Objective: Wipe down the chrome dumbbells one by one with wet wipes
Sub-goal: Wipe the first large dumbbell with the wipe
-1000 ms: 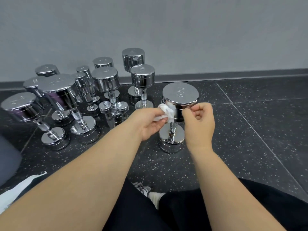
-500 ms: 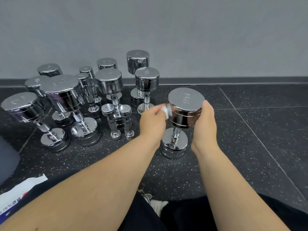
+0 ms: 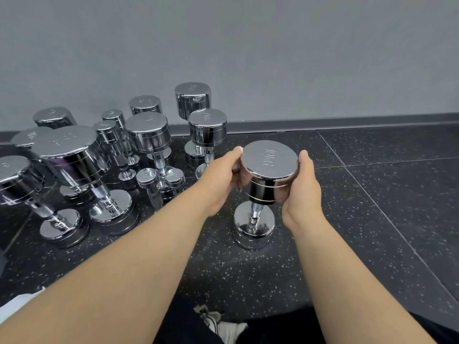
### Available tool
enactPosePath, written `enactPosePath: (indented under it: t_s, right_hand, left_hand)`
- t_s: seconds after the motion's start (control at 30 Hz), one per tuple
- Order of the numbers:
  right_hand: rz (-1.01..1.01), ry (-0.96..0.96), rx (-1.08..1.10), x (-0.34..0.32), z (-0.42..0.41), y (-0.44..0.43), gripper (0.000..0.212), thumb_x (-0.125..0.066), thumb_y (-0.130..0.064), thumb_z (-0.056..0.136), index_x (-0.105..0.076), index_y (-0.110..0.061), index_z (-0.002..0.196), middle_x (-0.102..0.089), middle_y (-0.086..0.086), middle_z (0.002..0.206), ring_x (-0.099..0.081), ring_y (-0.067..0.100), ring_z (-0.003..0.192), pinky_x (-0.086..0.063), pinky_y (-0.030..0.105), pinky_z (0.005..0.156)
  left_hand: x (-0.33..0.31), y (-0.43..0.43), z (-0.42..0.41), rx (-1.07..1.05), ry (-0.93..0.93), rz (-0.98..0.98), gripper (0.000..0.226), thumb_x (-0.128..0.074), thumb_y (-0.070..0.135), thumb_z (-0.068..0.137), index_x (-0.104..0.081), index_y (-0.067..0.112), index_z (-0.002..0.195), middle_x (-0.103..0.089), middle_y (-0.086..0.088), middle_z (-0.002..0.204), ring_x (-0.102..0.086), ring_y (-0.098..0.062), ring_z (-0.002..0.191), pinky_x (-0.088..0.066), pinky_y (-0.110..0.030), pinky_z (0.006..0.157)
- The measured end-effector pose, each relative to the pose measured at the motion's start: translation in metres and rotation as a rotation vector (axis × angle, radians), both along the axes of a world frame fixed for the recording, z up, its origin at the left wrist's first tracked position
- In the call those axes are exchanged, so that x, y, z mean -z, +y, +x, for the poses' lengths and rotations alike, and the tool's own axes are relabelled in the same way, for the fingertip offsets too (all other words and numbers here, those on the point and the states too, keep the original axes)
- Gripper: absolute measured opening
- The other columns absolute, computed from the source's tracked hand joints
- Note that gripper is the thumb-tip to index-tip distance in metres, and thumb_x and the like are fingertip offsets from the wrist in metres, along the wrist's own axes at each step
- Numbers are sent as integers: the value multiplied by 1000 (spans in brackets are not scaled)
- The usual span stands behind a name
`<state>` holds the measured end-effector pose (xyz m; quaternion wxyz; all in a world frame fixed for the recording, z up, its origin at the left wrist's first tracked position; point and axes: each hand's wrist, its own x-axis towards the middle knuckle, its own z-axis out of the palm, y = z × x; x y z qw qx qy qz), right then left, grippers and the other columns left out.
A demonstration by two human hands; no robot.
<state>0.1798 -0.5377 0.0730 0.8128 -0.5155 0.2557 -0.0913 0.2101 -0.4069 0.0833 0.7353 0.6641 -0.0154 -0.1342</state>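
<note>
A chrome dumbbell [image 3: 269, 160] marked 10KG stands upright on the dark speckled floor, its lower head [image 3: 253, 229] resting on the ground. My left hand [image 3: 218, 180] wraps the left side of the upper head and holds a white wet wipe [image 3: 239, 148] against it; only a sliver of the wipe shows at my fingertips. My right hand [image 3: 303, 192] cups the right side of the same head, thumb up by the rim.
Several other chrome dumbbells [image 3: 74, 155] stand on end in a cluster to the left, near the grey wall and its baseboard [image 3: 347, 122]. A white packet [image 3: 17, 304] peeks in at the lower left. My dark trousers and a shoe [image 3: 223, 324] fill the bottom edge.
My hands moved from in front of the dumbbell, where both handled the wipe, to either side of its upper head. The wipe is now mostly hidden under my left fingers.
</note>
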Motion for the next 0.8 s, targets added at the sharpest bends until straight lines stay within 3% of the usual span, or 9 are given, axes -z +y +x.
enactPosePath:
  t_s: [0.07,0.13,0.27,0.37,0.47,0.57,0.67,0.73,0.8]
  right_hand:
    - [6,-2,-6,3,1,0,31,-49,-53,97,-64,-26,102,-71,-7,98,-67,9,86,-49,26,63]
    - [29,-16,-38,3,5,-3,37,-48,-55,96,-68,-24,106,-74,-6,99,-69,11,89,-51,28,65]
    - [54,-50,-162,-4,21,-21,49,-44,-52,99,-69,-13,116,-75,9,108,-70,24,97,-55,36,81]
    - [-43,-39,-275,-13,36,-36,48,-45,-48,99,-67,-11,119,-72,10,114,-68,24,100,-51,37,81]
    - [-125,-103,-339,-19,50,-44,44,-41,-41,101,-66,-10,119,-71,8,121,-64,20,115,-44,35,100]
    - [-268,-96,-467,-23,61,-42,49,-42,-50,98,-75,-15,107,-74,9,113,-62,25,119,-40,39,110]
    - [-259,-20,-591,-25,63,-41,59,-39,-57,98,-77,-12,98,-76,12,99,-72,25,94,-52,35,92]
    - [-182,14,-581,-19,60,-45,58,-39,-55,99,-76,-10,91,-76,11,90,-73,22,80,-52,33,82]
    - [-116,19,-530,-7,51,-48,47,-48,-47,98,-76,-9,100,-74,14,105,-70,26,96,-50,41,95]
  left_hand:
    - [-1,4,3,46,-33,-32,44,-38,27,106,-64,28,71,-60,3,70,-52,-13,69,-40,-32,81]
    - [-11,2,12,55,-90,-45,31,-39,20,105,-68,29,102,-70,9,91,-60,-9,77,-44,-25,73]
    - [-17,-9,38,65,-70,123,14,-51,25,99,-63,31,106,-68,-1,118,-63,-23,114,-45,-28,90]
    - [-5,-13,47,26,3,130,10,-55,27,96,-61,19,98,-66,-6,99,-59,-23,90,-39,-34,81]
    - [-7,-13,49,25,4,101,30,-49,32,102,-66,7,101,-64,-9,92,-54,-22,85,-34,-35,81]
    - [-11,0,54,51,-37,236,47,-38,41,105,-75,18,90,-74,5,86,-64,-13,83,-46,-32,83]
    - [-10,8,52,73,-58,250,41,-39,34,105,-76,18,96,-75,5,86,-67,-1,71,-51,-19,69]
    - [-8,6,48,26,-51,248,33,-42,29,104,-73,18,105,-75,4,87,-67,-4,72,-49,-17,59]
    - [-3,4,45,-6,-40,239,31,-43,28,103,-73,21,103,-74,6,86,-65,-9,78,-49,-23,66]
